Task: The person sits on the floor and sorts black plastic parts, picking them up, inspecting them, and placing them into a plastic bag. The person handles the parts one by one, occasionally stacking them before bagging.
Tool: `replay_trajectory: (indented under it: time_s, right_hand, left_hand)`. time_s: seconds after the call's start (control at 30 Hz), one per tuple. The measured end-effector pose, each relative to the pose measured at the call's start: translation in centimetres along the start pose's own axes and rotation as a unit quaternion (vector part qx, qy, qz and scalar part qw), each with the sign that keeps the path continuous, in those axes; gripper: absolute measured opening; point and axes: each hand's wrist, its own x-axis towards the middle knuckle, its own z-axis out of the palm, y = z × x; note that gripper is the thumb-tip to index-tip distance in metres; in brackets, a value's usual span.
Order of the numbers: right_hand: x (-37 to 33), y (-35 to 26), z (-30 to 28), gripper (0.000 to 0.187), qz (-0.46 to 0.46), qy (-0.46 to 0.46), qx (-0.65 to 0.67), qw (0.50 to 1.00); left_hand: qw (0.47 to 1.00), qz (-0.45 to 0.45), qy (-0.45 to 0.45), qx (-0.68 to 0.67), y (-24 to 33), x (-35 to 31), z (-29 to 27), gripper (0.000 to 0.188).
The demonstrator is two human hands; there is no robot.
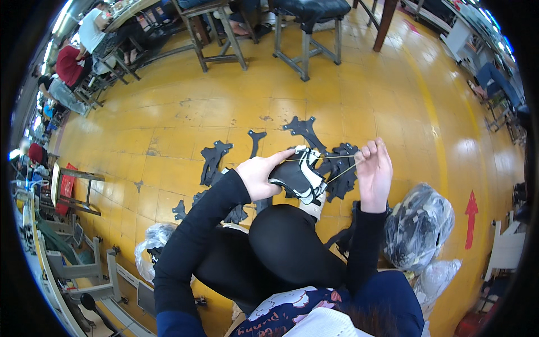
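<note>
My left hand (257, 176) grips a bundle of black and white cut pieces (296, 176), which look like shoe-upper parts, above my knees. Its thumb and fingers press on the bundle's left side. A thin yellowish rubber band (343, 156) runs from the bundle to my right hand (374, 173), which is raised to the right with fingers curled around the band. The band is stretched taut in two strands. On the floor beyond lie black cut pieces: a branched one (303, 132), a narrow one (255, 142), and piles at left (211, 161) and right (343, 168).
Right of my legs stands a clear plastic bag of dark pieces (420, 226), with another clear bag (441, 279) nearer me. A third bag (150, 245) lies left. Stools (307, 36) stand far ahead; seated people (73, 63) are at far left. Machine frames (84, 267) line the near left.
</note>
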Motion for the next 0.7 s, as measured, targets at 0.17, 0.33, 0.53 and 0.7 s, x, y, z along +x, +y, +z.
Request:
replay_trajectory:
  time_s: [0.17, 0.33, 0.53, 0.7]
  right_hand:
    - [0.4, 0.8, -0.8, 0.009, 0.021, 0.029, 0.017, 0.999]
    - [-0.9, 3.1, -1.1, 0.010, 0.071, 0.016, -0.021, 0.997]
    - [-2.7, 2.4, 0.3, 0.011, -0.154, -0.165, -0.124, 0.966]
    - [-2.9, 0.0, -1.2, 0.009, -0.127, -0.036, -0.201, 0.971]
  left_hand:
    - [0.974, 0.077, -0.133, -0.164, 1.3, -0.4, -1.0, 0.070]
    - [0.907, 0.071, -0.130, -0.395, 1.5, -0.9, -0.4, 0.065]
    - [0.818, -0.063, 0.115, -0.560, 0.3, 0.2, -1.2, 0.032]
    - [0.769, -0.117, 0.188, -0.599, -3.6, 0.5, -1.1, 0.030]
